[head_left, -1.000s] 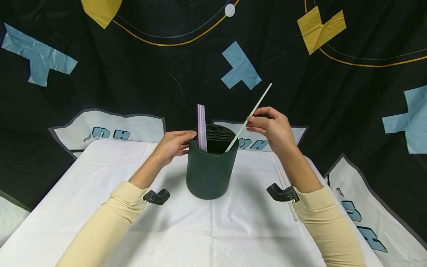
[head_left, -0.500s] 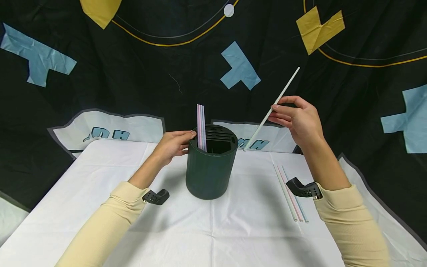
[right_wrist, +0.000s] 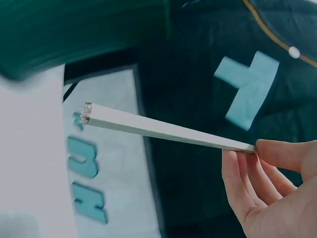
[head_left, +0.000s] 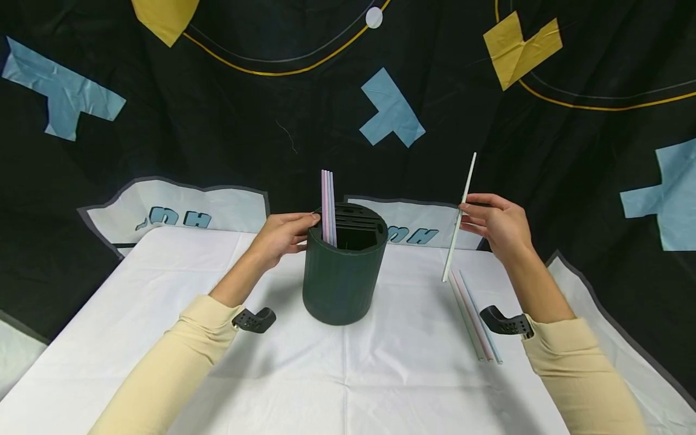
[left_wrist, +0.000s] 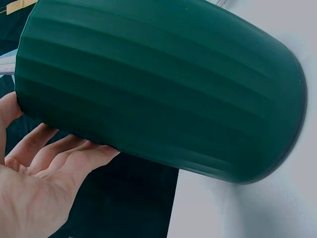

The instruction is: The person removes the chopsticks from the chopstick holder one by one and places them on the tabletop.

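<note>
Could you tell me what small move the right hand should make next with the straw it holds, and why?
Probably lower it flat beside the straws on the table: the right hand pinches the white straw nearly upright, its lower tip just above them, away from the green holder that the left hand steadies.

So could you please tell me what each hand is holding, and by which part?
The right hand pinches a white straw near its middle. The left hand rests against the side of the green holder, near its rim.
</note>
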{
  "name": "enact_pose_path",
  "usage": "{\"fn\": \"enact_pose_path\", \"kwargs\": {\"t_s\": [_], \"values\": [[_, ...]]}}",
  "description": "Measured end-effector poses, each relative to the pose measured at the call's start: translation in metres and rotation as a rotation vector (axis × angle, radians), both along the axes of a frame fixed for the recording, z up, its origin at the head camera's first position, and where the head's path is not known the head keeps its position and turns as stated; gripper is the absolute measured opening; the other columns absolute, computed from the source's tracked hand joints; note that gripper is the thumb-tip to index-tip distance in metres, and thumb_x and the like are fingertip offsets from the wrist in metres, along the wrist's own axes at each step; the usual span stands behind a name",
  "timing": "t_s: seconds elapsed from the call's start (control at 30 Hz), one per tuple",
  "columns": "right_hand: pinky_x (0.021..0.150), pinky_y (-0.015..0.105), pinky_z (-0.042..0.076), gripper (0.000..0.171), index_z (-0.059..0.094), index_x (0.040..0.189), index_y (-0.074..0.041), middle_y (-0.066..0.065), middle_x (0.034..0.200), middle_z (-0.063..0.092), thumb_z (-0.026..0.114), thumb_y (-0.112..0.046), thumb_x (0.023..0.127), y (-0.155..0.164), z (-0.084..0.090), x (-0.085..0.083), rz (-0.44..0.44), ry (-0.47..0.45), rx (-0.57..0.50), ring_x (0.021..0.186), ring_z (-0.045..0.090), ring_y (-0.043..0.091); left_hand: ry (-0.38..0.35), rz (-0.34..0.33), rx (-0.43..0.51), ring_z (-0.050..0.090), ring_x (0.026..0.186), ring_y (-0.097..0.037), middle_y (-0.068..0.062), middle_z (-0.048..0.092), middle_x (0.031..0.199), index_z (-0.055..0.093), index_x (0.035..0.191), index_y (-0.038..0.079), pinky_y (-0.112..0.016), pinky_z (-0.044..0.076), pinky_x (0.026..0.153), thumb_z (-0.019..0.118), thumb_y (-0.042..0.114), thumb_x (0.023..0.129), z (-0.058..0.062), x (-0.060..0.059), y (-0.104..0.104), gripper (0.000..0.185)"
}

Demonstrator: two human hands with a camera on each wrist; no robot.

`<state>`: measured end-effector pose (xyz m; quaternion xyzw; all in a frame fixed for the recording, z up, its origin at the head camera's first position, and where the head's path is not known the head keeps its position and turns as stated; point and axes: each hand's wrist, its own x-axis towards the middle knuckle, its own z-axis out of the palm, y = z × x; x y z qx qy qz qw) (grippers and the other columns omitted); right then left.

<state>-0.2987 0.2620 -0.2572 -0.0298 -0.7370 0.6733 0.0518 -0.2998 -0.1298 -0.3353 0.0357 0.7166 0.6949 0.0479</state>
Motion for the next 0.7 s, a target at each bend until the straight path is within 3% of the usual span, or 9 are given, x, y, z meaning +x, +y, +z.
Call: {"fn": "enact_pose_path", "kwargs": {"t_s": [0.1,0.4,0.7], "values": [[0.073,0.020,0.061,0.034,0.060,0.131,-0.005,-0.012,0.093,0.072,0.065,-0.017,0.099,0.010,-0.013,-0.004,-0.015,-0.036,0.029,0.079,0.074,0.005,-0.003,0.001,-0.002,0.064,0.124,-0.033,-0.017,0.065,0.136,0.062,0.137,0.003,-0.045,0.055,0.100,0.067,0.029,0.099,0.000,0.000,0.000,0.047],[0.075,0.021,0.061,0.043,0.055,0.139,0.006,-0.018,0.083,0.069,0.062,-0.015,0.101,0.035,-0.064,-0.014,0.010,-0.105,0.261,0.077,0.072,0.002,-0.002,0.001,-0.004,0.065,0.122,-0.032,-0.017,0.064,0.137,0.061,0.138,0.003,-0.045,0.055,0.101,0.066,0.029,0.099,0.000,-0.001,-0.001,0.047],[0.078,0.024,0.062,0.044,0.052,0.140,0.011,-0.012,0.093,0.068,0.059,-0.010,0.101,0.053,-0.114,-0.016,0.068,-0.218,0.301,0.080,0.072,0.002,-0.009,-0.003,0.008,0.064,0.124,-0.034,-0.017,0.065,0.136,0.062,0.137,0.003,-0.046,0.055,0.101,0.067,0.029,0.099,0.000,-0.001,-0.001,0.046]]}}
